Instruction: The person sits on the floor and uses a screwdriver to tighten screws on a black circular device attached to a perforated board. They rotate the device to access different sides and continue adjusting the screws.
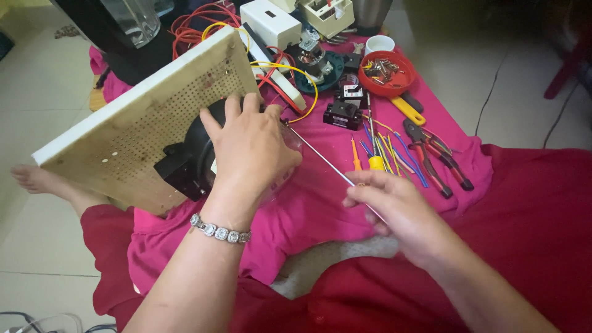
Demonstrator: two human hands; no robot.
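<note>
Black motor (188, 161) on perforated board (135, 117), gripped by left hand (253, 151); long screwdriver (327, 161) pinched in right hand (394, 206), tip at motor; pliers (431, 157) nearby on pink cloth (320, 197).

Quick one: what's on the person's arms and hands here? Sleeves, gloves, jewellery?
Both arms are bare to the frame edge: no sleeves, no gloves. The left hand has a silver-coloured bracelet of square, stone-set links at the wrist. The right hand and its wrist wear nothing visible. No rings can be seen.

A home floor turned repair spot — pale floor tiles (43, 80), pink cloth (320, 197), scattered pliers (431, 154).
</note>
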